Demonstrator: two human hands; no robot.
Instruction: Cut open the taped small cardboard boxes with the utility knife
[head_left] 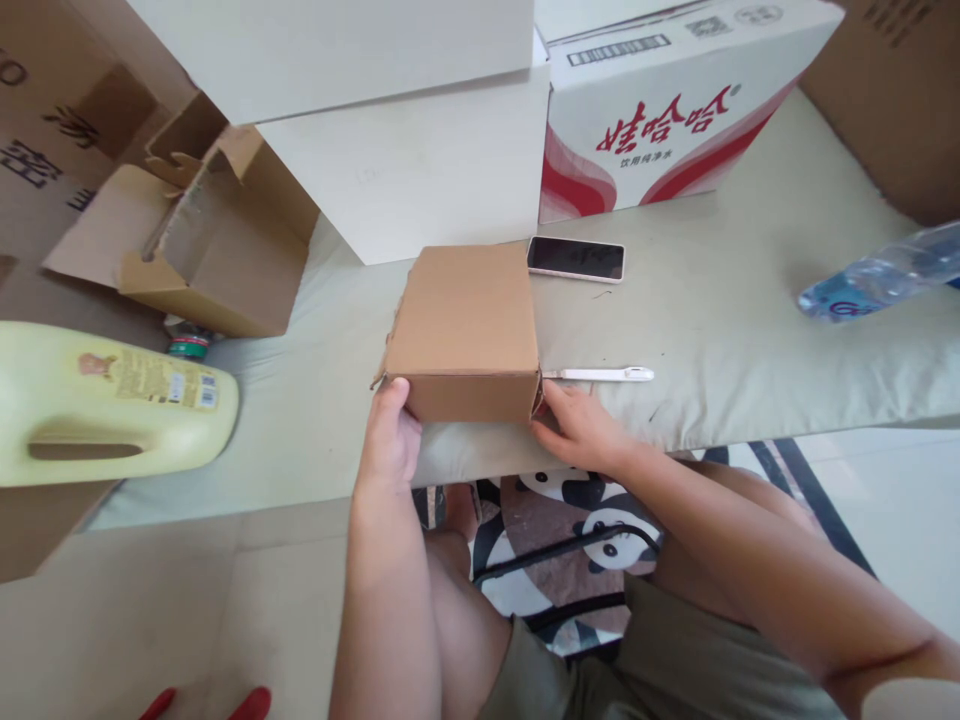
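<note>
A small brown cardboard box (463, 310) sits near the front edge of the cloth-covered surface, its side edges rough. My left hand (390, 430) grips its front left corner, thumb at the upper edge and the other fingers curled lower down, partly hidden. At the front right corner, my right hand (577, 425) is closed on the box's side, where the cut edges of a flap show. A white utility knife (604, 374) lies just beyond the right hand, one end near the box. Behind it, a phone (576, 259) lies face up near the box's far right corner.
White cartons (420, 170) and a red-and-white water carton (660, 130) stand at the back. An open cardboard box (225, 230) and a pale yellow jug (112, 400) are on the left. A clear plastic bottle (877, 275) lies at the right.
</note>
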